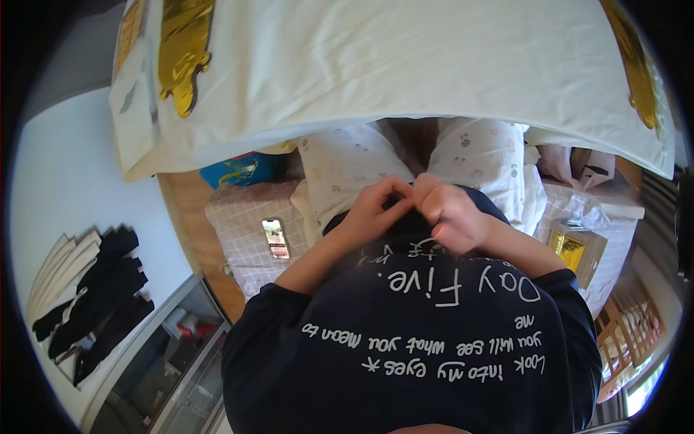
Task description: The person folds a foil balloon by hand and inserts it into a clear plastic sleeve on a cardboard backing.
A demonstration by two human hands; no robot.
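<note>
A phone (275, 239) lies screen-up on a checked cushion (246, 224). A blue bag (238, 171) sits behind it. A cream sheet (405, 58) spans the top. Black garments (105, 289) hang at left.

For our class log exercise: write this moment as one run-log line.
left hand: pinching sweatshirt hem | right hand: pinching same hem | phone: on checked cushion

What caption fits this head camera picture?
Left hand and right hand pinch the dark sweatshirt hem together.
</note>
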